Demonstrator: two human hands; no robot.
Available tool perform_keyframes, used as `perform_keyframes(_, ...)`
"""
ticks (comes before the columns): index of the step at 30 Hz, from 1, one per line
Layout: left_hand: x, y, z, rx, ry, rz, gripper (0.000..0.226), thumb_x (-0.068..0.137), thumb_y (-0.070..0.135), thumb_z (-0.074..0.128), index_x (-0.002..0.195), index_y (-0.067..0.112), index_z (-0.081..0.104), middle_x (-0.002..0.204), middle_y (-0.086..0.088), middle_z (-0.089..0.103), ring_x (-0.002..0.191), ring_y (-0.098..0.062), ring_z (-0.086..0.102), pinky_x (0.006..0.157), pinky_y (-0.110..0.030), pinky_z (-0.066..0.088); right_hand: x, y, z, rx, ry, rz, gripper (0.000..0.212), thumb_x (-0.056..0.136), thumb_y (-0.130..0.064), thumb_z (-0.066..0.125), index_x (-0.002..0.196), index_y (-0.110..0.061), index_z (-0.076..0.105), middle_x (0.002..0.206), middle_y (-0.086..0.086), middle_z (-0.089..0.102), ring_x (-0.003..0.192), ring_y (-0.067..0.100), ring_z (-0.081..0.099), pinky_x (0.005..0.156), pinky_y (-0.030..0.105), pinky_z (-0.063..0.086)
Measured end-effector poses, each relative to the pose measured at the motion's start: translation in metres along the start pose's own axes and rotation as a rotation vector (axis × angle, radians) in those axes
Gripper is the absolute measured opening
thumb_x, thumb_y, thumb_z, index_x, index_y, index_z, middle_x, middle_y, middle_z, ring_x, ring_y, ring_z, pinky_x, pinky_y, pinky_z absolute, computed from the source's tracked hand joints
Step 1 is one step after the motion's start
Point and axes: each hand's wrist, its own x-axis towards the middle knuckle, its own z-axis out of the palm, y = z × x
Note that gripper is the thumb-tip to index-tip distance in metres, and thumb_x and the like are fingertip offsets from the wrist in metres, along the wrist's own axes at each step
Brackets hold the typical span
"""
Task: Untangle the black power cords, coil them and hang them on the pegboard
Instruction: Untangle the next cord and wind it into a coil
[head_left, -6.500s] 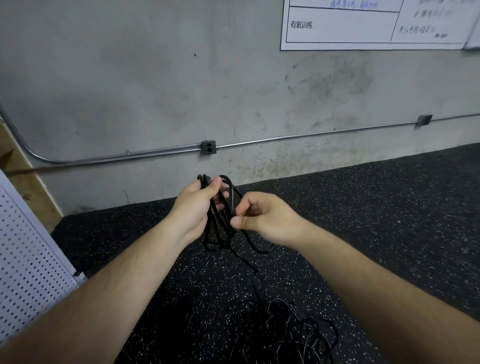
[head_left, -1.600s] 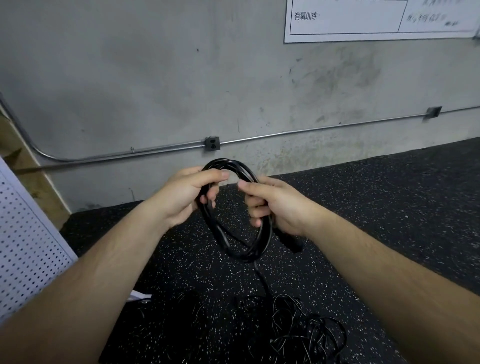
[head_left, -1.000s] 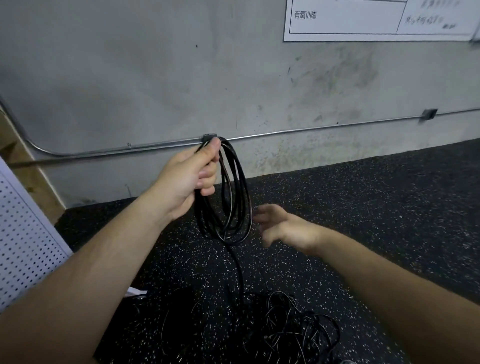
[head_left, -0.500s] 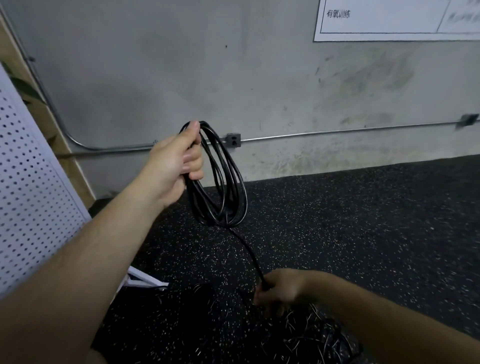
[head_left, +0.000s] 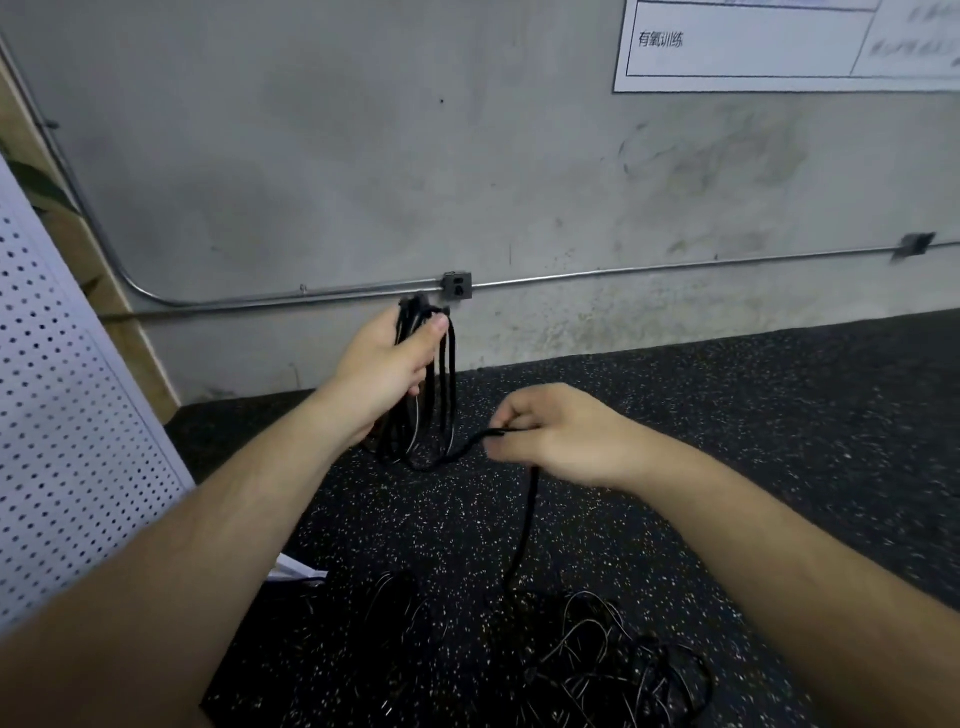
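My left hand (head_left: 387, 371) is closed around the top of a coil of black power cord (head_left: 434, 400), whose loops hang below my fingers. My right hand (head_left: 558, 434) pinches the loose run of the same cord (head_left: 522, 540) just right of the coil. From that pinch the cord drops to a tangled heap of black cords (head_left: 597, 670) on the floor at the bottom. The white pegboard (head_left: 57, 415) stands at the left edge, tilted, with no hook visible on it.
A grey concrete wall runs across the back with a metal conduit (head_left: 649, 270) and a small junction box (head_left: 457, 286). A white printed sheet (head_left: 779, 47) hangs top right. The floor is black speckled rubber (head_left: 727, 415). A white foot of the pegboard (head_left: 296, 569) juts out low left.
My right hand has come up from the heap on the floor to beside the coil, bringing the cord with it. My left hand has lowered the coil and its loops hang narrower.
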Motion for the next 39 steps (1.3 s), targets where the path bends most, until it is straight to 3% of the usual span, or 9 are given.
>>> perform_keyframes(5,-0.006,-0.001,0.028,0.066,-0.111,-0.014,0.008,0.102,0.033,0.061,0.095,0.029,0.063,0.062,0.017,0.061,0.056,-0.001,0.052,0.060,-0.026,0.041,0.001,-0.005,-0.005,0.112,0.098,-0.135,0.017,0.101,-0.013,0.060,0.103,-0.021,0.075,0.103,-0.010,0.077,0.103,0.003,0.069,0.096,0.021,0.049)
perform_keyframes(7,-0.011,-0.003,0.039,-0.029,-0.174,-0.060,0.013,0.098,0.043,0.063,0.098,0.031,0.068,0.071,0.010,0.065,0.060,-0.007,0.053,0.061,-0.029,0.041,0.001,-0.005,-0.008,0.189,0.168,-0.189,0.020,0.102,-0.007,0.058,0.102,-0.018,0.074,0.096,-0.005,0.078,0.094,0.000,0.070,0.087,0.015,0.049)
perform_keyframes(12,-0.011,0.001,0.053,-0.472,-0.274,-0.198,0.068,0.084,0.068,0.064,0.112,0.007,0.063,0.069,-0.004,0.051,0.051,-0.010,0.038,0.052,-0.025,0.036,0.005,-0.002,-0.015,0.272,0.418,-0.169,0.004,0.091,-0.011,0.075,0.093,-0.012,0.072,0.071,0.004,0.070,0.065,0.023,0.066,0.063,0.040,0.055)
perform_keyframes(15,-0.011,0.005,0.057,-0.475,-0.378,-0.165,0.044,0.076,0.058,0.081,0.085,0.017,0.069,0.060,0.004,0.041,0.050,-0.009,0.033,0.048,-0.023,0.030,0.004,-0.001,-0.020,0.310,0.578,-0.108,0.023,0.083,-0.013,0.082,0.088,-0.013,0.060,0.066,-0.001,0.064,0.061,0.037,0.066,0.057,0.048,0.056)
perform_keyframes(18,-0.012,0.012,0.058,-0.444,-0.437,-0.190,0.027,0.073,0.049,0.087,0.067,0.029,0.069,0.055,0.008,0.029,0.046,-0.007,0.026,0.044,-0.021,0.024,0.004,0.012,-0.025,0.204,0.671,-0.083,0.039,0.076,-0.029,0.087,0.101,-0.024,0.058,0.084,-0.006,0.061,0.065,0.010,0.056,0.061,0.029,0.049)
perform_keyframes(23,-0.015,0.021,0.059,-0.571,-0.537,-0.228,0.060,0.059,0.052,0.095,0.081,0.014,0.055,0.049,0.010,0.029,0.039,-0.002,0.027,0.040,-0.017,0.026,0.003,0.034,-0.026,0.568,0.122,-0.084,0.068,0.079,-0.022,0.080,0.140,-0.030,0.050,0.131,-0.008,0.065,0.119,0.007,0.062,0.100,0.025,0.044)
perform_keyframes(29,-0.009,0.022,0.051,-0.601,-0.438,-0.280,0.051,0.066,0.046,0.090,0.081,0.013,0.054,0.047,0.010,0.029,0.036,-0.002,0.027,0.038,-0.019,0.031,0.006,0.030,-0.005,0.848,-0.008,-0.021,0.011,0.093,0.001,0.062,0.097,-0.008,0.062,0.071,0.007,0.060,0.065,0.022,0.067,0.072,0.037,0.059)
perform_keyframes(35,0.002,0.024,0.030,-0.460,-0.145,-0.264,0.038,0.075,0.045,0.075,0.078,0.017,0.049,0.045,0.012,0.030,0.036,-0.002,0.027,0.036,-0.017,0.027,0.004,0.028,0.001,1.028,-0.167,0.057,0.012,0.102,-0.017,0.051,0.091,-0.018,0.055,0.061,-0.007,0.041,0.057,0.011,0.046,0.076,0.031,0.050)
perform_keyframes(39,0.003,0.027,0.031,-0.448,-0.094,-0.291,0.039,0.080,0.050,0.072,0.083,0.018,0.050,0.051,0.010,0.028,0.040,-0.007,0.031,0.040,-0.020,0.033,0.011,0.020,0.001,0.840,0.074,0.090,0.026,0.103,-0.032,0.057,0.082,-0.018,0.052,0.056,-0.008,0.031,0.048,0.011,0.030,0.053,0.027,0.044)
